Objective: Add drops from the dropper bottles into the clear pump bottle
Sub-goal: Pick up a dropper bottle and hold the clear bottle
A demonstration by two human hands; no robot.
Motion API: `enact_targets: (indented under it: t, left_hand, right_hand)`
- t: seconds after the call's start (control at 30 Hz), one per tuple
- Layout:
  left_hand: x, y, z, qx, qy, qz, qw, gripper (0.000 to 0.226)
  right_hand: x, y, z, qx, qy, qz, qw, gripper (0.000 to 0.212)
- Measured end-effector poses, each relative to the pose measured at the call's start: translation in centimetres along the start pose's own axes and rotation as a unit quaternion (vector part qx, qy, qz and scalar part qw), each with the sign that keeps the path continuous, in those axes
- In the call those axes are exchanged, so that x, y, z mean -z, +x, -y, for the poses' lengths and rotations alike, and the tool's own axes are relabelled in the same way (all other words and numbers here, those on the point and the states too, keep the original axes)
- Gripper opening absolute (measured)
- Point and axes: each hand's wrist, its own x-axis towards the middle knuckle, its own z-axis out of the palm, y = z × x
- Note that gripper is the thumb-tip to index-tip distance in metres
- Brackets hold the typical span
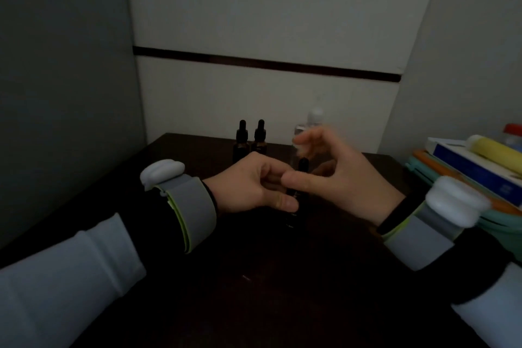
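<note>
My left hand [248,186] grips a dark dropper bottle [296,192] that stands on the dark table [254,277]. The bottle's black rubber bulb [303,165] sticks up between my two hands. My right hand [339,175] hovers right beside the bulb, fingers loosely curled and blurred, its thumb near the cap; whether it touches the cap I cannot tell. Two more dark dropper bottles [242,138] [260,137] stand side by side at the back. The clear pump bottle [310,121] stands behind my right hand, partly hidden by its fingers.
A stack of books and coloured folders [466,167] lies at the right, with a yellow tube [494,152] on top. White walls close the table at the back and right, and a grey panel [62,93] stands at the left.
</note>
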Motion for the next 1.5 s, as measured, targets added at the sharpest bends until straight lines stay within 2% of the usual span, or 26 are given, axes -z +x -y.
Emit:
enact_targets:
  t: [0.1,0.17,0.3,0.47,0.53,0.6,0.7,0.77,0.83,0.93,0.97,1.07,1.1,1.2,1.33,1.4,1.5]
  left_hand:
    - [-0.2,0.1,0.3,-0.006,-0.003,-0.003,1.000,0.022]
    - [-0.2,0.2,0.4,-0.004,-0.007,-0.008,1.000,0.027]
    - [-0.2,0.1,0.0,0.006,-0.005,0.008,1.000,0.023]
    - [-0.1,0.1,0.4,0.004,-0.007,-0.003,1.000,0.032]
    - [-0.2,0.1,0.3,0.006,-0.005,0.002,1.000,0.029]
    - [-0.2,0.0,0.3,0.006,-0.007,0.000,1.000,0.025]
    - [-0.2,0.1,0.5,0.003,-0.002,-0.010,1.000,0.032]
    - [-0.2,0.1,0.4,0.001,-0.006,-0.008,1.000,0.034]
    - [-0.2,0.1,0.4,-0.001,-0.007,-0.004,1.000,0.033]
    - [-0.2,0.0,0.4,0.006,0.000,-0.003,1.000,0.035]
    - [-0.2,0.0,0.4,0.009,-0.002,-0.002,1.000,0.034]
    - [-0.2,-0.1,0.3,0.009,-0.016,0.003,1.000,0.027]
    - [-0.2,-0.1,0.3,0.009,-0.015,0.003,1.000,0.026]
    - [-0.1,0.0,0.4,0.008,-0.009,-0.005,1.000,0.033]
    - [-0.3,0.0,0.1,0.022,-0.016,0.004,1.000,0.034]
    - [-0.6,0.0,-0.1,0.025,-0.019,-0.004,1.000,0.035]
    - [-1.5,0.3,-0.2,0.028,-0.010,0.006,1.000,0.043]
  right_hand:
    - [0.0,0.0,0.0,0.001,0.048,0.040,0.998,0.034]
    - [0.1,-0.1,0.1,0.006,0.093,0.058,0.994,0.037]
    - [0.0,-0.1,-0.4,-0.030,0.024,0.048,0.998,0.054]
    - [1.0,0.1,-0.7,-0.031,0.087,0.013,0.996,0.043]
    - [0.8,0.0,-0.9,-0.042,0.047,0.043,0.997,0.052]
    - [0.8,0.0,-0.9,-0.044,0.040,0.066,0.996,0.051]
    - [1.3,0.3,-1.0,-0.033,0.088,0.024,0.995,0.042]
    - [1.3,0.2,-1.1,-0.035,0.065,0.036,0.997,0.045]
    - [1.2,0.2,-1.1,-0.026,0.050,0.042,0.998,0.037]
    - [1.7,0.3,-0.8,-0.013,0.111,-0.025,0.993,0.026]
    - [1.7,0.2,-0.7,-0.015,0.117,-0.021,0.993,0.026]
    - [0.9,-0.2,-0.8,-0.010,0.011,0.057,0.998,0.031]
    - [0.6,-0.3,-0.7,-0.002,-0.008,0.060,0.998,0.030]
    - [1.1,0.0,0.1,0.035,0.058,-0.037,0.997,0.020]
    - [2.7,0.7,0.2,0.084,0.152,-0.229,0.958,0.012]
    - [3.1,0.9,0.0,0.087,0.157,-0.272,0.945,0.015]
    - [3.2,1.1,-0.7,0.065,0.112,-0.287,0.949,0.009]
